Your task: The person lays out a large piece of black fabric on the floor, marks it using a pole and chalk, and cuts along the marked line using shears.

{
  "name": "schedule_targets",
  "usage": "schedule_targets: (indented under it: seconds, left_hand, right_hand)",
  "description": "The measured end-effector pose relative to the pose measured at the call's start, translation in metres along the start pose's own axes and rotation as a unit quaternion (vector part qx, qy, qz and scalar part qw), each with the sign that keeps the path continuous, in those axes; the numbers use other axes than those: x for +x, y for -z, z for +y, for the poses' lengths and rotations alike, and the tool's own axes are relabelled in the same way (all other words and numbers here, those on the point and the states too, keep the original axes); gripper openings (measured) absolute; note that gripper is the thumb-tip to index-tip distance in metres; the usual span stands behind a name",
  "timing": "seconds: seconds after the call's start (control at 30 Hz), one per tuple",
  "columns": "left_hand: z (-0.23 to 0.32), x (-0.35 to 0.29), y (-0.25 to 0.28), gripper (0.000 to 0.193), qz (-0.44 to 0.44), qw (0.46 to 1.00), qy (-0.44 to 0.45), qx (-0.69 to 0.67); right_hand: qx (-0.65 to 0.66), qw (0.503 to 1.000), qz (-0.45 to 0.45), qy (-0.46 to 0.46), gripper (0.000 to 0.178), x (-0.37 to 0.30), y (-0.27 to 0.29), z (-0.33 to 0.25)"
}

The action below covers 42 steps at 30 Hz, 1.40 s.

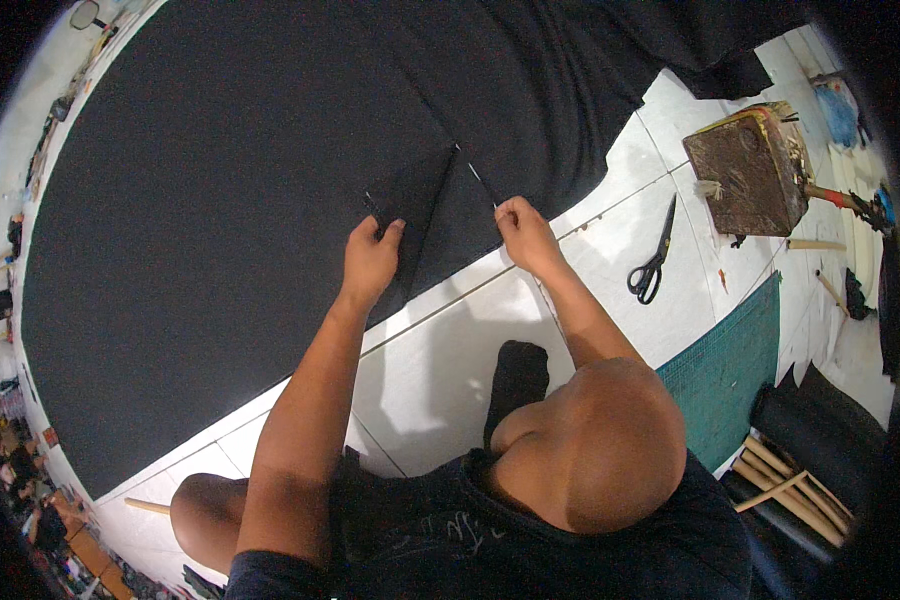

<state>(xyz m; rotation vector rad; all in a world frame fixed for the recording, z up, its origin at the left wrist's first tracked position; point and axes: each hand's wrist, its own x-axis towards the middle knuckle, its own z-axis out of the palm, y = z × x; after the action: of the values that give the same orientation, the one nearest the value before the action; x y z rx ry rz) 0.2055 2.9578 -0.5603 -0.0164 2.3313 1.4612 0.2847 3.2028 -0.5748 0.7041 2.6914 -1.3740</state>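
Bare knee (620, 450) nearest; black cloth (220, 220) beneath both: left hand (372, 258) pinching its flap (415, 205), right hand (525, 232) closed, hold unclear.

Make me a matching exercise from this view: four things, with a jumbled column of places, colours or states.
1. Cloth
2. Scissors
3. Dustpan
4. Mat

A. Green, right of the person's raised knee
B. Black, spread out beneath both hands
C. Brown, toward the upper right
D. Lying on the tiles, blades pointing away from the person

Pairs: 1-B, 2-D, 3-C, 4-A
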Motion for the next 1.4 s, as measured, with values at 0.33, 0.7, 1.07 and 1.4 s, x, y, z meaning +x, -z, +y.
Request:
schedule_targets:
  seconds: [0.33, 0.7, 1.07, 1.4]
  left_hand:
    - [0.001, 0.0, -0.003, 0.034, 0.005, 0.997, -0.031, 0.067]
    - [0.029, -0.005, 0.006, 0.026, 0.04, 0.984, -0.098, 0.141]
    - [-0.005, 0.015, 0.037, 0.024, 0.064, 0.996, -0.031, -0.052]
    - [0.006, 0.007, 0.026, 0.021, 0.032, 0.992, -0.028, -0.117]
  right_hand:
    - [0.121, 0.989, -0.081, -0.039, 0.038, 0.01, 0.02, -0.046]
    - [0.123, 0.987, -0.098, -0.015, 0.035, 0.012, 0.005, -0.054]
    - [-0.091, 0.995, 0.028, -0.02, 0.022, -0.001, -0.009, 0.011]
    - [0.165, 0.985, -0.032, -0.038, 0.025, 0.004, 0.001, -0.002]
